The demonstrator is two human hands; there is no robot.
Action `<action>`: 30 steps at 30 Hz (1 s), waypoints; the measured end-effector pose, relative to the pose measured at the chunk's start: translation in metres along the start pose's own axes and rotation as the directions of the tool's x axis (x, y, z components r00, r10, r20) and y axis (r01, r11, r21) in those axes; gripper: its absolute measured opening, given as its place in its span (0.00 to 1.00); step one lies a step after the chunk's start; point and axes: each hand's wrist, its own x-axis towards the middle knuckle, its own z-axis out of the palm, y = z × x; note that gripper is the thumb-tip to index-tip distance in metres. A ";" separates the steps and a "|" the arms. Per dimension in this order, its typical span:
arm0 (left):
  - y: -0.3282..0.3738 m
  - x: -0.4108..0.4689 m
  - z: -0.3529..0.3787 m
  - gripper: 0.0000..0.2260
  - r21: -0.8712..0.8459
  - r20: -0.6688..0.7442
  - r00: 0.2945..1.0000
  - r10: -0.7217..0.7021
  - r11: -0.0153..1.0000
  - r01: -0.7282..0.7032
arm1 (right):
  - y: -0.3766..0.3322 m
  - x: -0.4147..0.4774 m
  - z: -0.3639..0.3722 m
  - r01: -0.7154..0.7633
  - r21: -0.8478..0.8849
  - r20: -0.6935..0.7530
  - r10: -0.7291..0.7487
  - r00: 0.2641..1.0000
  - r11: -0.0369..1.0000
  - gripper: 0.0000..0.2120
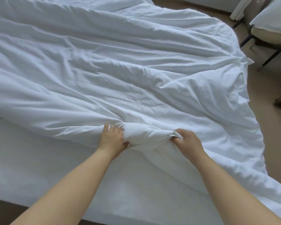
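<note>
Forearms forward over the white mattress sheet (pixel 47 168); left hand (pixel 111 140) and right hand (pixel 189 143) clenched, fingers curled into a bunched fold of wrinkled white duvet (pixel 120 70) at its near edge. Lies crumpled across most of the mattress, spilling toward beige floor (pixel 276 143). Beyond, chair (pixel 266 34) bearing a pillow (pixel 274 13).

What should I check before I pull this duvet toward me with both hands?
1. Grip of the left hand on the duvet edge: ok, fingers curled round a fold.
2. Grip of the right hand: ok, it holds the bunched edge.
3. The duvet lies smooth: not ok, creased all over.
4. The duvet sits square on the bed: not ok, its right side hangs over toward the floor.
5. The sheet near the hands lies flat: ok.
6. The far edge is free: cannot tell, out of view.
</note>
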 end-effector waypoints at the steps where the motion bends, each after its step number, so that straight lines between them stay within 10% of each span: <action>1: -0.003 -0.004 0.007 0.18 0.004 -0.129 0.990 0.054 0.999 -0.054 | -0.001 -0.005 0.000 0.025 -0.021 0.013 -0.025 1.000 0.999 0.12; 3: -0.008 -0.016 0.013 0.14 -0.082 -0.300 0.946 0.123 0.985 -0.154 | -0.002 -0.017 -0.001 0.056 -0.072 0.057 -0.052 0.997 0.996 0.09; 12: -0.040 -0.129 -0.087 0.15 -0.521 -0.113 0.992 -0.062 0.854 -0.006 | -0.001 -0.094 -0.025 0.237 0.007 0.095 -0.236 0.967 0.972 0.10; 21: 0.002 -0.204 -0.004 0.19 -0.290 0.496 0.867 0.053 0.951 0.108 | 0.051 -0.166 0.050 0.423 -0.396 0.520 -0.180 0.835 0.815 0.23; 30: -0.051 -0.212 0.027 0.23 -0.520 0.222 0.955 -0.197 0.805 0.287 | 0.009 -0.153 0.085 0.365 -0.407 0.461 -0.156 0.873 0.837 0.26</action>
